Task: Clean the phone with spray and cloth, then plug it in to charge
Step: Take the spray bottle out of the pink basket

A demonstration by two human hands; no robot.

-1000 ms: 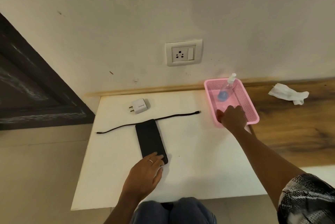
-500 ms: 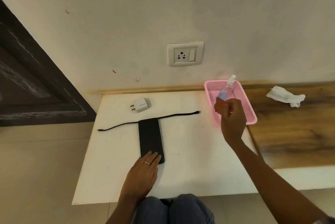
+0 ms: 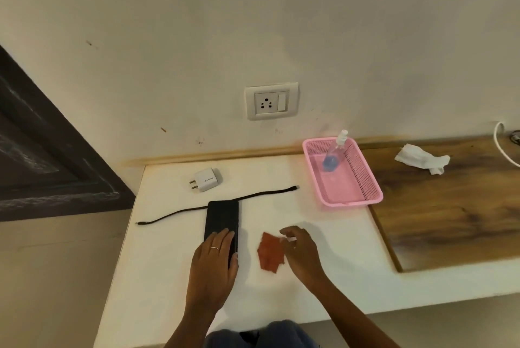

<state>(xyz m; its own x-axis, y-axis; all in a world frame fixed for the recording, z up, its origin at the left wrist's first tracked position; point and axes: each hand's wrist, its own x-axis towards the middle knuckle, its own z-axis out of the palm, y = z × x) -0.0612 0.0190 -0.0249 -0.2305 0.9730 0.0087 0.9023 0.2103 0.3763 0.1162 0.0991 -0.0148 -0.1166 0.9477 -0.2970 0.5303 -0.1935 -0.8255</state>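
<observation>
A black phone [image 3: 222, 219] lies flat on the white table [image 3: 295, 285]. My left hand [image 3: 215, 263] rests on the phone's near end with straight fingers, thumb along its right edge. An orange cloth [image 3: 269, 253] lies flat on the table just right of the phone. My right hand [image 3: 299, 252] hovers at the cloth's right edge with loosely curled fingers, the thumb touching its upper corner. A clear spray bottle [image 3: 334, 152] with blue liquid leans inside a pink basket [image 3: 368, 195]. A white charger plug [image 3: 207, 178] and a black cable [image 3: 253, 197] lie beyond the phone.
A wall socket [image 3: 271, 101] with its switch sits above the table. To the right is a wooden counter [image 3: 450, 212] with a crumpled white tissue [image 3: 420, 162] and a white cord [image 3: 502, 145]. A dark door panel [image 3: 42, 156] stands at the left.
My right hand came back from the pink basket with the orange cloth and brought it down onto the table beside the phone. My left hand slid further onto the phone.
</observation>
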